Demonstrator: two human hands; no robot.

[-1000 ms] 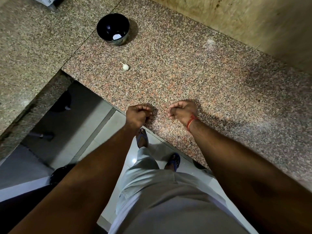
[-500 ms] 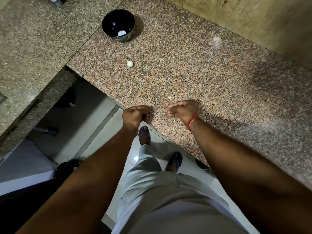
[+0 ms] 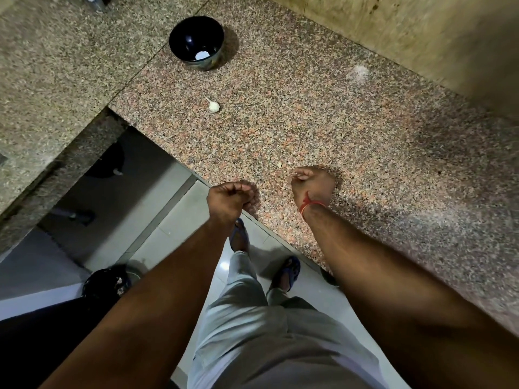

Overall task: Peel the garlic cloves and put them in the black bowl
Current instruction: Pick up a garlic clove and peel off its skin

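The left hand (image 3: 229,199) is curled into a fist at the counter (image 3: 323,130) edge; whether anything is held inside cannot be told. The right hand (image 3: 311,185), fingers also curled, is seen just beside it on the granite, its contents hidden. An unpeeled garlic clove (image 3: 213,106) lies well ahead, between the hands and the black bowl (image 3: 196,42), where one white piece (image 3: 202,55) is seen. Bare granite extends to the right.
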